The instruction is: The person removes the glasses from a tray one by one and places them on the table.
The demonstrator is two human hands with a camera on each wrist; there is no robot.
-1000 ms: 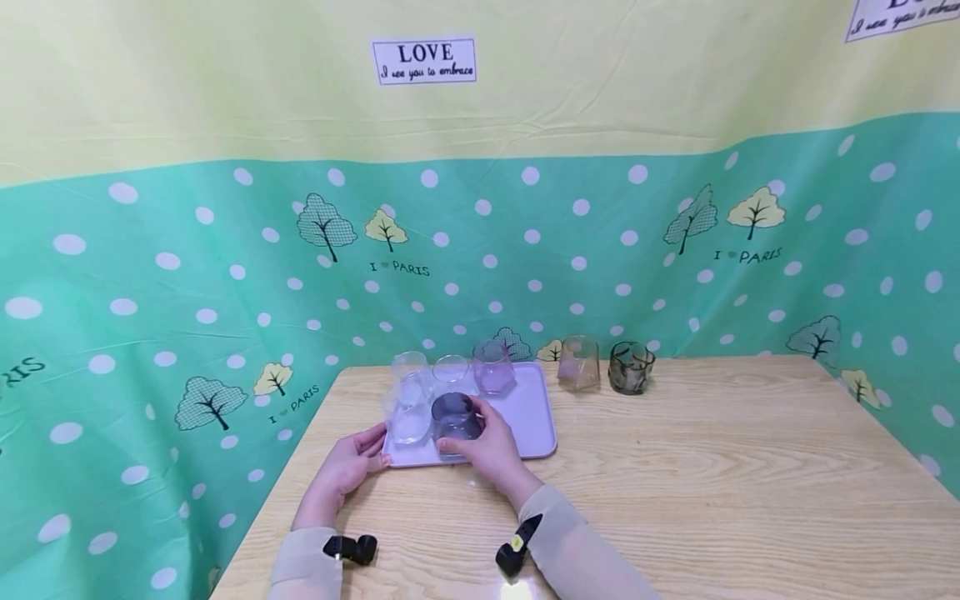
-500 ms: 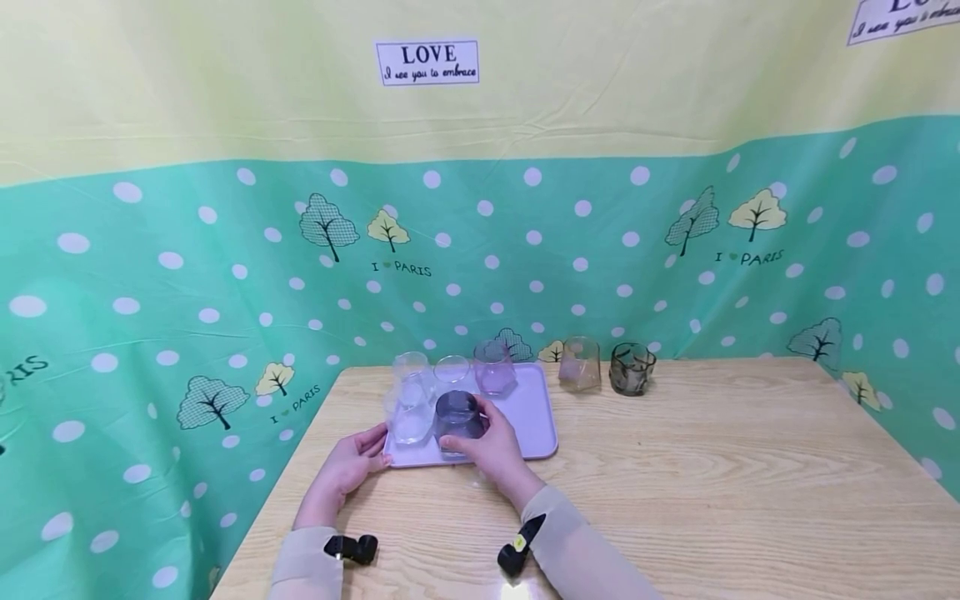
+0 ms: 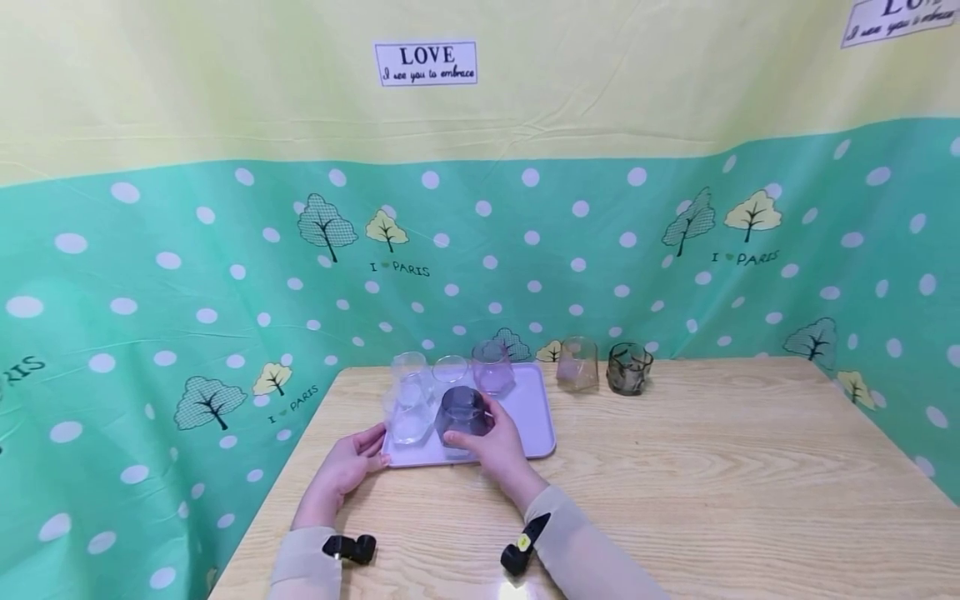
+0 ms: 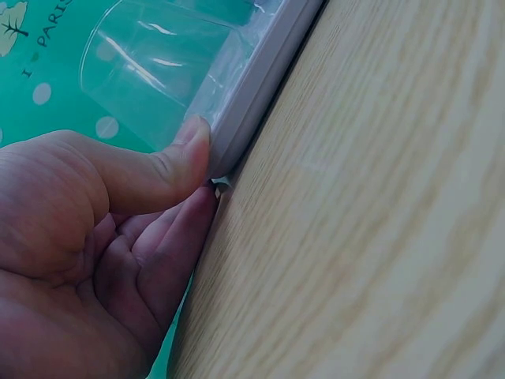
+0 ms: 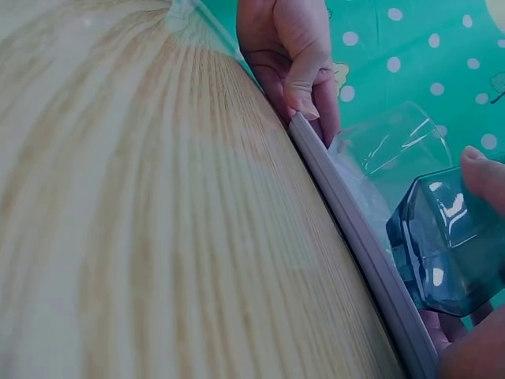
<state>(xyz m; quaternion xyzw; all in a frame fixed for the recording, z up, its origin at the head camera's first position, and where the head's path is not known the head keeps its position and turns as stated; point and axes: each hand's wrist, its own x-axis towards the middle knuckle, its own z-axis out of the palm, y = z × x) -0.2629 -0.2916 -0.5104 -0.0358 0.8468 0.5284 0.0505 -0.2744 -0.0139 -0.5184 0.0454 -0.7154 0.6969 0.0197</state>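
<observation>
My left hand [image 3: 351, 463] pinches the front left corner of a lilac tray [image 3: 536, 429], the thumb over its rim and the fingers at the outer edge. In my right hand [image 3: 497, 446] is a dark grey-blue faceted drinking glass [image 3: 461, 414], gripped between thumb and fingers over the tray's front part. In the right wrist view the same glass [image 5: 454, 237] shows beside the rim; I cannot tell whether its base touches the tray. A clear glass [image 3: 411, 427] stands left of it. Behind are more clear glasses [image 3: 450, 371] and a pinkish-purple glass [image 3: 492, 372].
Right of the tray, on the wooden table [image 3: 697, 475], stand an amber-tinted glass [image 3: 578, 367] and a dark smoky glass [image 3: 629, 371]. A green polka-dot cloth [image 3: 465, 250] hangs behind the table and along its sides.
My right hand has shifted slightly right and away from me with the dark glass, which has moved a little off the clear glass. The left hand has stayed at the tray corner.
</observation>
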